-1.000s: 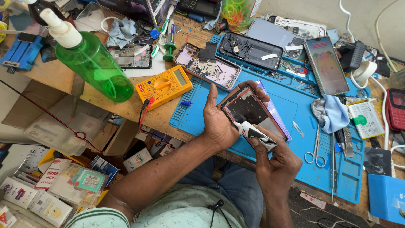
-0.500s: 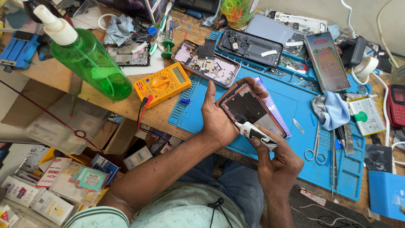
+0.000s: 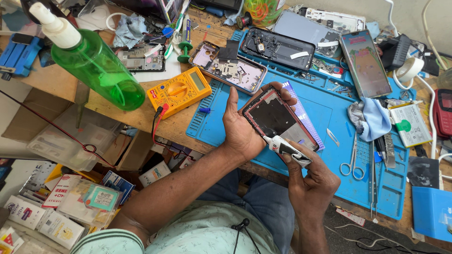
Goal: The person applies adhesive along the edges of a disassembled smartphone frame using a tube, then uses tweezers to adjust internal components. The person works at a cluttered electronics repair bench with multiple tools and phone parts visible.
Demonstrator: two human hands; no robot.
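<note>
While my left hand (image 3: 242, 129) still grips the open phone frame (image 3: 278, 117) above the blue mat (image 3: 329, 141), my right hand (image 3: 313, 181) pinches the small white glue tube (image 3: 287, 148), its tip at the frame's lower edge. Since a second ago, almost nothing has moved.

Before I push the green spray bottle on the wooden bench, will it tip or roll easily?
The green spray bottle looks tall with a narrow white nozzle on top, so a push high up would probably tip it. Its round body would likely roll once down. It appears mostly empty, thin plastic, so probably light, and it stands near the wooden bench edge.
</note>
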